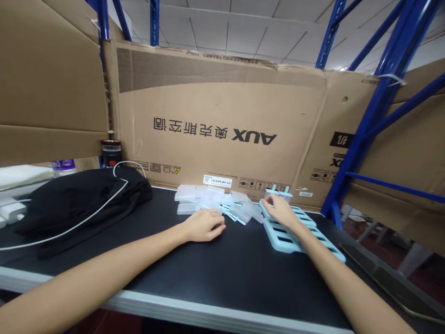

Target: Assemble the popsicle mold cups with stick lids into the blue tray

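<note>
My right hand (280, 211) is at the back left corner of a light blue slotted rack (278, 244). Its fingers are closed at a translucent ice pop mold (285, 196) with two blue sticks pointing up; the fingertips are partly hidden. On the black tabletop, my left hand (206, 226) rests with curled fingers, and nothing shows in it. Just behind it lies a loose pile of translucent plastic molds (189, 193). Several light blue sticks (233, 216) lie among them, in front of my left hand's fingertips.
A black cloth bag (93, 204) with a white cable (100, 211) across it lies at the left. Behind it stands a dark lidded jar (111, 153). A printed cardboard panel (215, 102) walls off the back. Blue rack posts (375, 111) rise at the right, near a dark flat panel (389, 283).
</note>
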`<state>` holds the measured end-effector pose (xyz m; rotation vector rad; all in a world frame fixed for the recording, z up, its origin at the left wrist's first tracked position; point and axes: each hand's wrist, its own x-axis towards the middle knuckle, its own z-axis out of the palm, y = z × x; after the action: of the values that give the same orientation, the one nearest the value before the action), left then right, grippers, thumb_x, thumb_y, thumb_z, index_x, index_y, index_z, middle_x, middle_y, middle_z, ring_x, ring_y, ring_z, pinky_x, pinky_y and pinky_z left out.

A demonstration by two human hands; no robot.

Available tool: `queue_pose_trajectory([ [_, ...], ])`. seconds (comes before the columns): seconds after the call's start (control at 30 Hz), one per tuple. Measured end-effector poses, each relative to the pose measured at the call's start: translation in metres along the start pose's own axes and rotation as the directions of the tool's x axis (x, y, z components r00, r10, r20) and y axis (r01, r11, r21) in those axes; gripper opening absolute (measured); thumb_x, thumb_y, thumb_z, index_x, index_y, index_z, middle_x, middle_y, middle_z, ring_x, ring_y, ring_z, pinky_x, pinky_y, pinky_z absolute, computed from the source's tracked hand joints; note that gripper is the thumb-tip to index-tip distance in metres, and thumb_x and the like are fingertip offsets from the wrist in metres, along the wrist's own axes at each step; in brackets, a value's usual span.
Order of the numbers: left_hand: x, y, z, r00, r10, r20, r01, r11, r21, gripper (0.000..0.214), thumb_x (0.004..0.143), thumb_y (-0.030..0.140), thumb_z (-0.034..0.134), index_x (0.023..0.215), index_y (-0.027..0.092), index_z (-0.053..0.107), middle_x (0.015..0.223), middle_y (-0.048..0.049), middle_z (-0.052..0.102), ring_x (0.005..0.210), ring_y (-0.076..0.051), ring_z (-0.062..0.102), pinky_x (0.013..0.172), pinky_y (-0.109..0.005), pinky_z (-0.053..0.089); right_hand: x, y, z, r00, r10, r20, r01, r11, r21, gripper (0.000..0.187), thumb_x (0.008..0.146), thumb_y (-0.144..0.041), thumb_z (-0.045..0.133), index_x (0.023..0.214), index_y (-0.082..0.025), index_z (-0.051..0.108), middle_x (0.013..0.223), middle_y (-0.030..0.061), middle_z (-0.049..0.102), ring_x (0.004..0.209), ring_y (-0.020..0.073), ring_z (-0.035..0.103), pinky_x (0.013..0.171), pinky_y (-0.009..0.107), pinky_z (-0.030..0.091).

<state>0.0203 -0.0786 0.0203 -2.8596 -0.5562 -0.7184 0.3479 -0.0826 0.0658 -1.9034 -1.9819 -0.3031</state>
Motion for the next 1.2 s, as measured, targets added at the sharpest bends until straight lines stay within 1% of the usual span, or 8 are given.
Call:
queue_pose_trajectory([
  [0.13,0.001,0.001,0.001,1.0,0.01,0.004,-0.01,1.0,0.001,0.024,0.097,0.031,0.044,0.082,0.019,0.059,0.076,-0.0021,0.062,0.077,-0.017,0.06,0.073,-0.028,0.044,-0.015,-0.025,0.012,0.971,-0.207,0.12,0.211,0.977,-0.023,0.043,0.083,-0.053,0.056,0.102,-0.016,0.061,0.107,0.0141,0.066,0.103,0.0288,0.059,0.085,0.035,0.041],
  [0.3,0.001,0.001,0.0,1.0,0.015,-0.009,-0.016,0.999,-0.03,0.025,0.097,0.03,0.044,0.08,0.019,0.059,0.076,-0.0025,0.061,0.076,-0.017,0.06,0.073,-0.029,0.045,-0.021,-0.029,0.023,0.954,-0.248,0.168,0.263,0.962,-0.072,0.029,0.081,-0.025,0.055,0.108,-0.014,0.057,0.103,0.0149,0.066,0.096,0.0262,0.061,0.079,0.031,0.041],
  [0.5,-0.001,0.004,0.001,0.981,-0.099,-0.168,0.068,0.981,-0.18,0.031,0.094,0.038,0.052,0.121,0.022,0.048,0.109,-0.0065,0.062,0.091,-0.019,0.062,0.078,-0.034,0.051,-0.031,-0.037,0.001,0.966,-0.222,-0.134,0.232,0.971,0.064,0.024,0.095,-0.033,0.04,0.111,-0.017,0.046,0.085,0.0074,0.065,0.074,0.0214,0.06,0.065,0.029,0.038],
  [0.63,0.0,0.007,0.005,0.905,-0.196,-0.378,0.052,0.931,-0.36,0.07,0.083,0.046,0.069,0.137,0.025,0.029,0.131,-0.0136,0.049,0.102,-0.022,0.06,0.079,-0.037,0.054,-0.051,-0.07,-0.003,0.81,-0.574,-0.121,0.586,0.805,0.097,0.02,0.095,-0.036,0.044,0.101,-0.018,0.048,0.079,0.0062,0.063,0.067,0.0192,0.057,0.062,0.03,0.036],
  [0.73,0.002,0.013,0.001,0.928,-0.137,-0.347,-0.043,0.885,-0.463,0.046,0.082,0.041,0.071,0.118,0.022,0.048,0.111,-0.0084,0.06,0.095,-0.02,0.062,0.082,-0.036,0.054,-0.061,-0.094,0.006,0.697,-0.709,-0.109,0.717,0.689,0.11,0.019,0.096,-0.035,0.043,0.099,-0.018,0.049,0.078,0.0057,0.062,0.068,0.0187,0.057,0.062,0.03,0.036],
  [0.9,0.006,0.019,-0.011,0.853,-0.109,-0.511,-0.115,0.915,-0.387,0.015,0.081,0.023,0.063,0.082,0.019,0.049,0.103,-0.0094,0.064,0.096,-0.021,0.062,0.083,-0.038,0.053,-0.056,-0.097,0.015,0.711,-0.701,-0.064,0.703,0.703,0.11,0.027,0.092,-0.039,0.053,0.107,-0.017,0.05,0.09,0.0062,0.061,0.079,0.0192,0.055,0.072,0.032,0.04],
  [1.1,-0.001,-0.014,-0.019,0.783,-0.087,-0.617,-0.076,0.97,-0.232,0.019,0.076,0.018,0.047,0.094,0.023,0.039,0.084,-0.0039,0.061,0.071,-0.017,0.06,0.065,-0.033,0.051,-0.048,-0.082,0.014,0.775,-0.617,-0.136,0.609,0.787,-0.1,0.014,0.093,-0.023,0.044,0.097,-0.018,0.057,0.098,0.0108,0.06,0.094,0.0238,0.05,0.082,0.038,0.035],
  [1.2,-0.01,-0.034,-0.029,0.855,0.111,-0.507,-0.111,0.993,0.031,0.026,0.075,0.021,0.052,0.101,0.022,0.045,0.082,-0.0023,0.063,0.068,-0.016,0.061,0.062,-0.029,0.049,-0.049,-0.089,0.008,0.793,-0.587,-0.161,0.57,0.809,-0.143,0.017,0.094,-0.023,0.042,0.095,-0.017,0.058,0.096,0.0113,0.061,0.094,0.0245,0.049,0.083,0.039,0.033],
])
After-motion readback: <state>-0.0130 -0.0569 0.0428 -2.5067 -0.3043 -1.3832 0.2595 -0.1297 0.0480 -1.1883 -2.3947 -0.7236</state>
